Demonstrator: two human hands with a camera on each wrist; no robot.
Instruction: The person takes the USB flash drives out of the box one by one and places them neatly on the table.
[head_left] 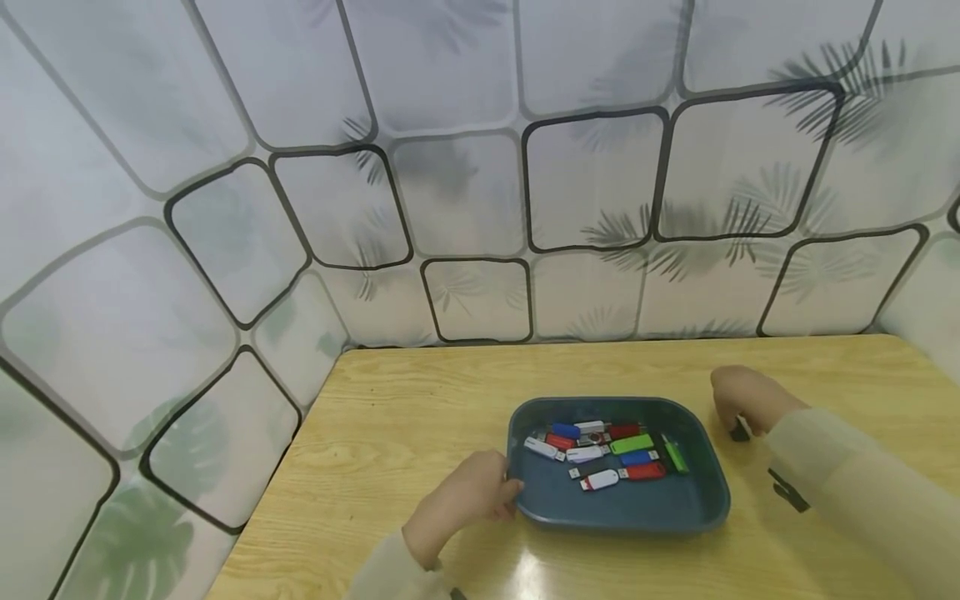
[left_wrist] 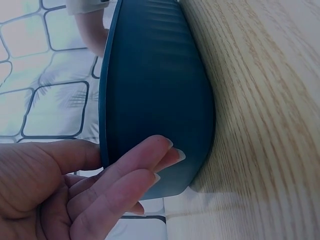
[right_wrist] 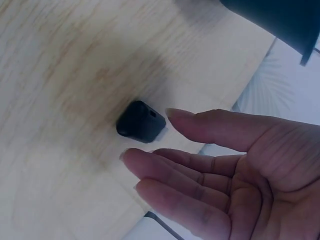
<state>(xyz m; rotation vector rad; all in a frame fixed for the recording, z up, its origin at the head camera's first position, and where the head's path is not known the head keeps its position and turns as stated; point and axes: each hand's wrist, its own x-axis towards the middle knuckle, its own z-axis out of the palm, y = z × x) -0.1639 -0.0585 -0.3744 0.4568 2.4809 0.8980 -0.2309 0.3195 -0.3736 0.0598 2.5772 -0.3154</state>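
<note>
Left hand (head_left: 467,493) pinches tray edge (left_wrist: 104,102); across tabletop (head_left: 397,433), spread right hand (head_left: 753,398) flanks black object (right_wrist: 141,122).

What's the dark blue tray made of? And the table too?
Tray: probably plastic, smooth and faintly shiny; its even colour and moulded-looking side ridges suggest it. Table: perhaps wood or wood-look laminate, glossy; it shows grain and a bright reflection.
</note>
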